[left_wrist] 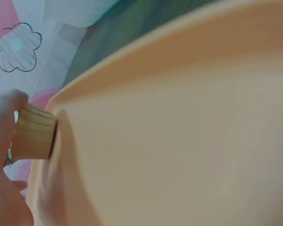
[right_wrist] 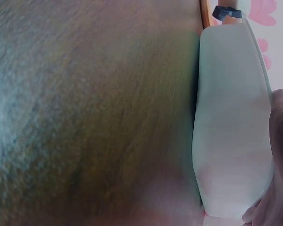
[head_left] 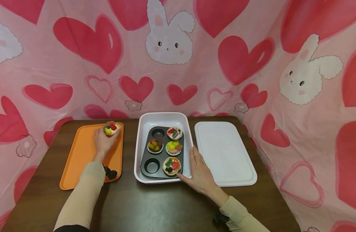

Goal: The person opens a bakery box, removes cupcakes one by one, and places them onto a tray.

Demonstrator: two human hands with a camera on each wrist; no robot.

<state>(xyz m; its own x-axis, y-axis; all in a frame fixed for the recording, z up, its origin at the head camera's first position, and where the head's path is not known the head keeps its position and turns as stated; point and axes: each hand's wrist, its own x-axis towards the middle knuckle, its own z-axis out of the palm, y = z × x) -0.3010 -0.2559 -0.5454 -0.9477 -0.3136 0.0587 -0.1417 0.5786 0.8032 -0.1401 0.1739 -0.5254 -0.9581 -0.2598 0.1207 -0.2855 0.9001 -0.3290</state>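
At the far right corner of the orange tray (head_left: 83,153), my left hand (head_left: 104,141) grips a small fruit tart (head_left: 110,129) topped with red, yellow and green pieces. The left wrist view shows the tart's pleated tan cup (left_wrist: 36,132) close against the tray surface, partly covered by my fingers. My right hand (head_left: 199,174) rests against the near right corner of a white basin (head_left: 137,154), fingers straight along its side and thumb at the front rim. Inside the basin lies a dark muffin pan (head_left: 163,158) with several fruit tarts in its cups; two left-hand cups, far and near, are bare.
A white board (head_left: 224,154) with a raised rim lies right of the basin on the brown wooden table (head_left: 131,206). Behind the table hangs a pink cloth (head_left: 207,71) with hearts and rabbits. Black straps are on both wrists.
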